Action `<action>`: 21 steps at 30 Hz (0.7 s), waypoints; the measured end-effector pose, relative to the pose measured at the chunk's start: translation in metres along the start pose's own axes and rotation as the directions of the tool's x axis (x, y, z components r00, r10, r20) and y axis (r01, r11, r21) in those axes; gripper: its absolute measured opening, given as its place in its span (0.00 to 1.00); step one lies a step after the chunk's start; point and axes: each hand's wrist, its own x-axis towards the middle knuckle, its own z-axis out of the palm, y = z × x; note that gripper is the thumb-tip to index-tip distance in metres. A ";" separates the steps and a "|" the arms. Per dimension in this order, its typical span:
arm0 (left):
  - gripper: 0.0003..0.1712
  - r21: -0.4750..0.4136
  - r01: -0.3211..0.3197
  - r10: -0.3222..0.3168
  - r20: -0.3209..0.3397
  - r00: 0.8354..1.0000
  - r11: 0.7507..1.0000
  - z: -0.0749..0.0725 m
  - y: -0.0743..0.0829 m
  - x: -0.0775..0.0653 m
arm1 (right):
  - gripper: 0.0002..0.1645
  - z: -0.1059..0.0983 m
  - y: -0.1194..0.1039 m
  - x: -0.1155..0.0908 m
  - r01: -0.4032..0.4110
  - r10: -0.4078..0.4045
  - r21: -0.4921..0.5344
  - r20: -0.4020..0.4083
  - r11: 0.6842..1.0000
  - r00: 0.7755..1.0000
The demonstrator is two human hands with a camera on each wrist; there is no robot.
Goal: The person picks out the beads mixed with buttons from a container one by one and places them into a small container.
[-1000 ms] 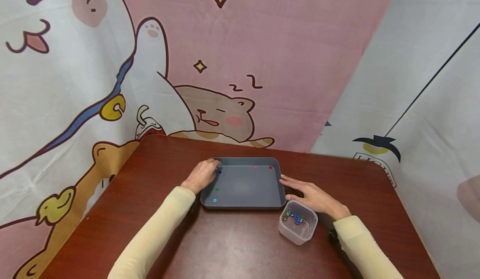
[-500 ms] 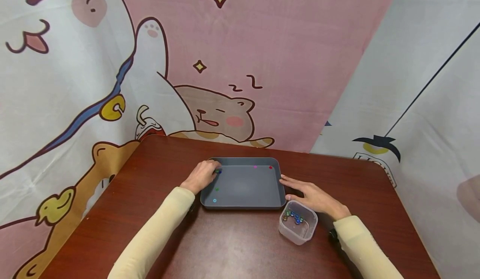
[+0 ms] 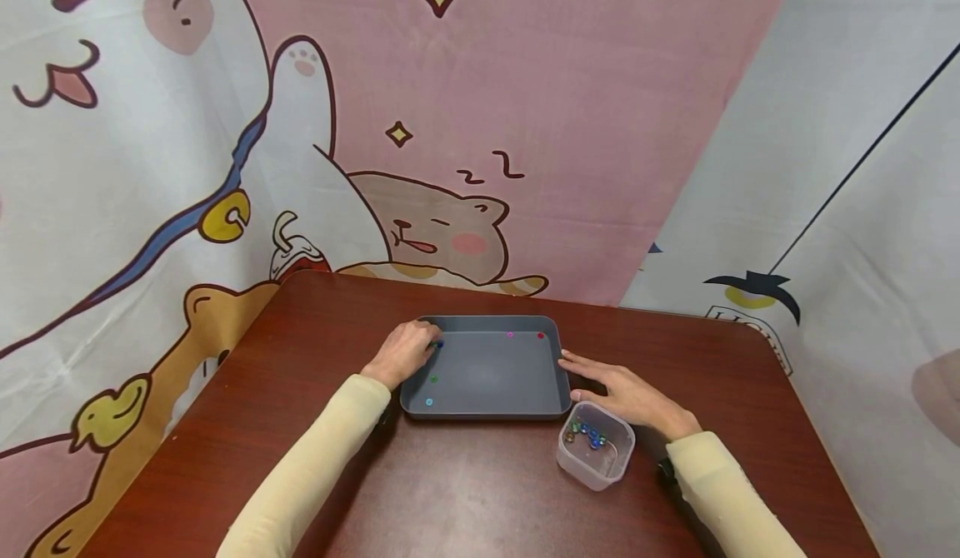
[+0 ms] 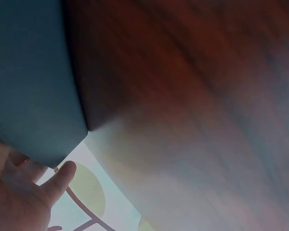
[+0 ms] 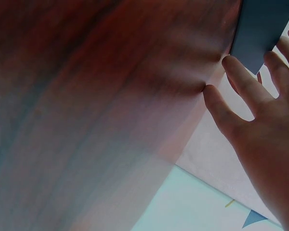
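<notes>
In the head view, my left hand (image 3: 405,353) reaches over the far left corner of the grey tray (image 3: 495,375). Its curled fingers are inside, pinching what looks like a small green marble (image 3: 433,345), mostly hidden, beside a dark blue ring mark (image 3: 440,344). In the left wrist view one finger (image 4: 62,178) stands out beyond the tray wall. My right hand (image 3: 626,391) lies at the tray's right side with fingers extended, fingertips at the wall. Just in front of it stands a clear plastic container (image 3: 588,470) with several glass marbles (image 3: 595,439).
Other small coloured marks dot the tray floor: cyan (image 3: 429,402), green (image 3: 433,379), pink (image 3: 510,335) and red (image 3: 541,336). A brown wooden table (image 3: 465,491) carries everything. Behind it hangs a printed cartoon cloth (image 3: 570,141).
Over the last second the left fingers have shifted slightly in the corner, and a bit of green now shows at their tips. The right hand, tray and container have not moved.
</notes>
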 end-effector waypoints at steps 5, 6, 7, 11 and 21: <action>0.10 0.029 -0.016 0.016 -0.016 1.000 0.999 0.000 -0.001 -0.001 | 0.39 0.000 -0.001 0.000 0.001 -0.001 -0.003 0.004 1.000 1.000; 0.10 0.037 -0.021 0.022 -0.021 1.000 0.999 0.000 -0.001 -0.001 | 0.39 0.000 -0.002 0.000 0.000 0.000 -0.003 0.005 1.000 1.000; 0.09 0.044 -0.026 0.028 -0.027 0.999 0.999 -0.001 -0.001 -0.002 | 0.39 0.000 -0.002 0.001 0.000 0.000 0.000 0.006 1.000 1.000; 0.09 0.063 -0.048 0.051 -0.053 0.997 0.997 -0.003 0.000 -0.004 | 0.39 0.000 -0.002 0.001 0.001 -0.001 -0.003 0.010 1.000 1.000; 0.07 -0.011 -0.081 0.078 -0.166 0.983 0.997 -0.016 0.010 -0.009 | 0.39 0.000 -0.001 0.001 0.004 -0.004 0.002 0.006 1.000 1.000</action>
